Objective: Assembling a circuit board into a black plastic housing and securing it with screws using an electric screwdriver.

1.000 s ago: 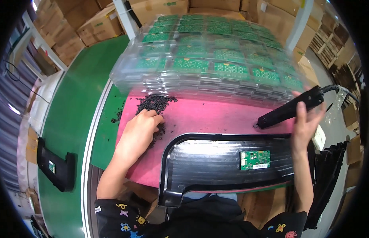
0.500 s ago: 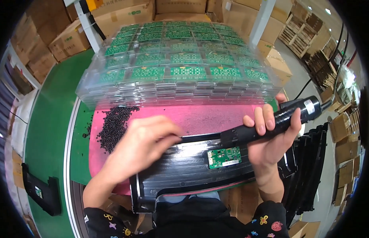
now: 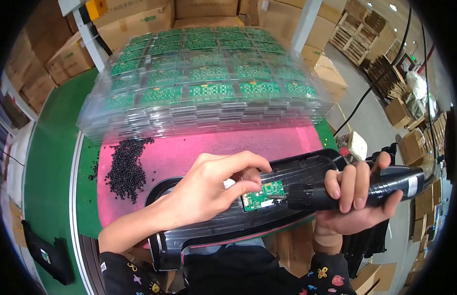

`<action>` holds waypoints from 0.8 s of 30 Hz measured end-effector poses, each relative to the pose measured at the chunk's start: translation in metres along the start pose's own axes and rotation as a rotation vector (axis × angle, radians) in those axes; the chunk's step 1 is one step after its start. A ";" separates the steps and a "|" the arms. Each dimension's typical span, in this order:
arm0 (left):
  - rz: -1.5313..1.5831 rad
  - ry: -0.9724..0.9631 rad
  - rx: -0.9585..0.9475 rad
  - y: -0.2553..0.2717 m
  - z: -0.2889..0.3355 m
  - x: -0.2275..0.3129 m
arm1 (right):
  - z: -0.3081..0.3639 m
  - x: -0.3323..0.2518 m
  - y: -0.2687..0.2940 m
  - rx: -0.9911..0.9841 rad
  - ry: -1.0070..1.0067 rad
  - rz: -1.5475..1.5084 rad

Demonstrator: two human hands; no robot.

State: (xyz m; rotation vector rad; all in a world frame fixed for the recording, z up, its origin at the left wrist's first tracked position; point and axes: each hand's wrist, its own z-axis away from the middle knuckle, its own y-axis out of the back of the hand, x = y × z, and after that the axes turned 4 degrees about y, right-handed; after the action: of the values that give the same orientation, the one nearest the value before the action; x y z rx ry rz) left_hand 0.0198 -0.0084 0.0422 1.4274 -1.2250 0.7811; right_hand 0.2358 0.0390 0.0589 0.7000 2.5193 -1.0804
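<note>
My right hand [image 3: 351,196] is wrapped round a black electric screwdriver [image 3: 309,197], held nearly level with its bit pointing left. The bit's tip is at the green circuit board [image 3: 275,188], with small dark bits beside it. The board lies inside a long black plastic housing [image 3: 309,169] in front of me. My left hand [image 3: 211,184] hovers over the board's left part, fingers curled and thumb near the index finger. Whatever they pinch is too small or hidden to make out. A heap of small black screws [image 3: 127,169] lies to the left.
Stacked clear plastic trays [image 3: 208,115] of green boards stand across the back of the pink mat [image 3: 228,142]. A white sponge-like block [image 3: 357,146] is at the right. Another black housing [image 3: 46,253] sits far left. A black cable [image 3: 368,91] hangs at the right.
My left hand has moved right to the board. The screwdriver has come down and right, its bit now at the board. The view has shifted, and more of the housing's right end shows.
</note>
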 end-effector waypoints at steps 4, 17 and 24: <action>-0.009 0.001 -0.125 -0.001 0.003 -0.008 | 0.000 0.001 -0.003 -0.010 0.023 0.011; -0.463 -0.426 -0.053 -0.006 0.005 -0.015 | 0.003 0.019 -0.006 -0.040 -0.026 0.133; -0.705 -0.590 0.043 -0.010 0.006 -0.017 | 0.007 0.011 0.003 -0.084 -0.208 0.005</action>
State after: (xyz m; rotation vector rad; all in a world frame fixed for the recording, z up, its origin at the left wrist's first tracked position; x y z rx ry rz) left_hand 0.0239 -0.0102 0.0219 2.0336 -0.9972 -0.1133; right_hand 0.2289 0.0395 0.0473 0.5404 2.3691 -0.9849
